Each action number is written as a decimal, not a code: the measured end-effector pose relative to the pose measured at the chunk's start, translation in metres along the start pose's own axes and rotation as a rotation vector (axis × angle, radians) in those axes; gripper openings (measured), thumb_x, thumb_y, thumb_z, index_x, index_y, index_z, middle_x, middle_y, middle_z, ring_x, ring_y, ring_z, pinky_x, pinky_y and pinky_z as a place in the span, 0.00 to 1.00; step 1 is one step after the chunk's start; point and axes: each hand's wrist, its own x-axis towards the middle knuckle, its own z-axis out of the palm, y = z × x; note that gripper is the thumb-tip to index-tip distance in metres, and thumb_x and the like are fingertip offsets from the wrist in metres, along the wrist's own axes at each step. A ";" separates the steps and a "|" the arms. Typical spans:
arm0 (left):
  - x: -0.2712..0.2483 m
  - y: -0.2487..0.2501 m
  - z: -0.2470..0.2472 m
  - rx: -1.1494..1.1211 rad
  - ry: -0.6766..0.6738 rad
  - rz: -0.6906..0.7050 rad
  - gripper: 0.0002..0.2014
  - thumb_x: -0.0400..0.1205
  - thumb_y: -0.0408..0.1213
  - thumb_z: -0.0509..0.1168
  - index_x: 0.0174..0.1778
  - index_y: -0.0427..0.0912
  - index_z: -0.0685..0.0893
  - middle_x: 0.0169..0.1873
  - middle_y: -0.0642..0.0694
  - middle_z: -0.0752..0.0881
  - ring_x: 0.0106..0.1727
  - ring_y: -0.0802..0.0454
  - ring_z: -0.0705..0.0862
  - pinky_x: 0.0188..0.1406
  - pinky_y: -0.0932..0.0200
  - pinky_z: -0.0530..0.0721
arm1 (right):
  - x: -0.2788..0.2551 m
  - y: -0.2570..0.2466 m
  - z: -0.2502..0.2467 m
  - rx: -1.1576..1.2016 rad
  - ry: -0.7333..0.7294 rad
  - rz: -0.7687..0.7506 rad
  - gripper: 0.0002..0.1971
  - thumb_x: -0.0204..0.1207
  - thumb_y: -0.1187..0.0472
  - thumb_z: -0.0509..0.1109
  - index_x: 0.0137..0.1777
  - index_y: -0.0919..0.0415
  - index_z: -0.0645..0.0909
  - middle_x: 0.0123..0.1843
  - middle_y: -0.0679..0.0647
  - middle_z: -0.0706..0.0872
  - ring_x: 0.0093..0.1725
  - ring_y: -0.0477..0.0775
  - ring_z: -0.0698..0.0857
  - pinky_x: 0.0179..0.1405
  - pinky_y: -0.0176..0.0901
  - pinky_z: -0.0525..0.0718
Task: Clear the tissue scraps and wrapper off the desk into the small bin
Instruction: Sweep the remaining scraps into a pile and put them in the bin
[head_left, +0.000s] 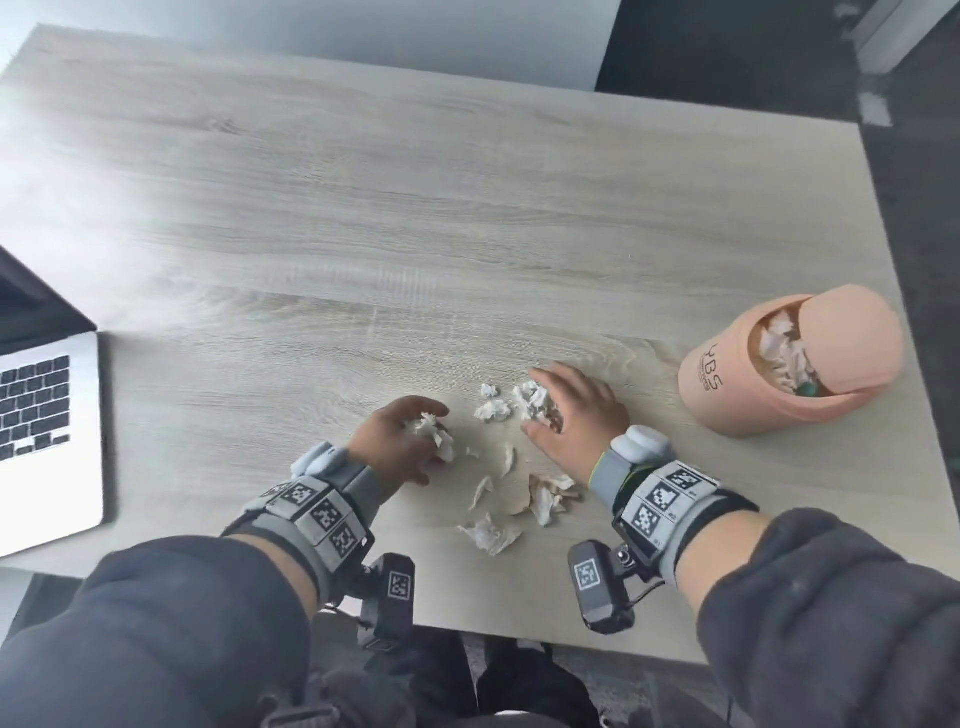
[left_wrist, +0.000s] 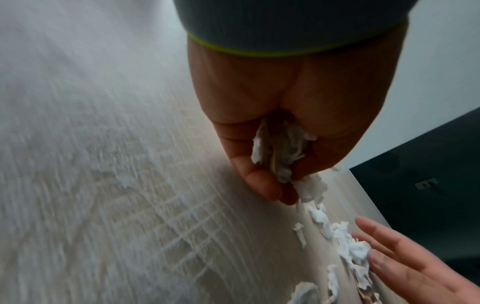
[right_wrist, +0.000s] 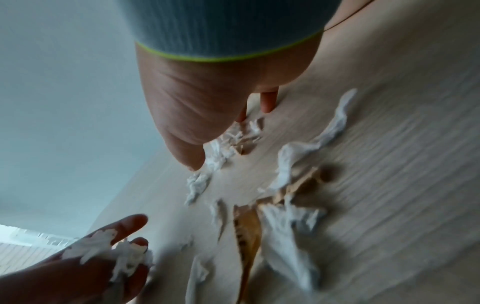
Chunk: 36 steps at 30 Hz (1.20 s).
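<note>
- The step in hand looks like gathering: both hands work the scrap pile on the table (head_left: 467, 208), to the left of the small pink bin (head_left: 717, 379), which stands well apart from it near the table's right edge.
- The left hand (head_left: 402, 441), on the pile's far side from the bin, has its fingers (left_wrist: 262, 185) curled round a wad of white tissue (left_wrist: 283, 148).
- The right hand (head_left: 576, 415), on the side nearer the bin, lies with fingers spread and fairly straight over a crumpled clump (head_left: 532, 400), raking more than pinching.
- Loose tissue scraps (head_left: 491, 535) and a tan wrapper (head_left: 517, 499) lie on the table just left of the right wrist, towards the near edge.
- The bin's opening already shows tissue (head_left: 782, 353) inside, so the task seems partly done.
- Next, by my reading: close the right fingers on the clump and carry it right to the bin's opening, then return for the remaining scraps and wrapper.
</note>
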 end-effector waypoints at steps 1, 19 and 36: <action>0.000 -0.001 -0.001 -0.021 -0.006 -0.008 0.18 0.78 0.24 0.63 0.52 0.52 0.89 0.47 0.40 0.91 0.31 0.47 0.86 0.32 0.49 0.92 | 0.000 -0.008 0.000 -0.018 -0.022 -0.031 0.32 0.77 0.37 0.63 0.80 0.36 0.59 0.86 0.44 0.60 0.83 0.60 0.61 0.77 0.58 0.66; 0.007 0.032 0.017 -0.186 -0.023 -0.220 0.18 0.80 0.60 0.67 0.55 0.50 0.85 0.49 0.50 0.86 0.35 0.40 0.92 0.18 0.61 0.82 | -0.040 0.023 0.003 0.049 -0.141 -0.151 0.09 0.75 0.58 0.72 0.52 0.51 0.90 0.55 0.49 0.83 0.55 0.55 0.84 0.51 0.39 0.78; -0.025 0.132 0.092 -0.647 -0.415 -0.204 0.38 0.79 0.70 0.58 0.50 0.33 0.86 0.45 0.33 0.89 0.48 0.37 0.87 0.51 0.39 0.90 | -0.058 -0.022 -0.086 0.649 0.446 -0.081 0.07 0.67 0.62 0.78 0.36 0.52 0.82 0.35 0.44 0.84 0.38 0.47 0.83 0.38 0.44 0.82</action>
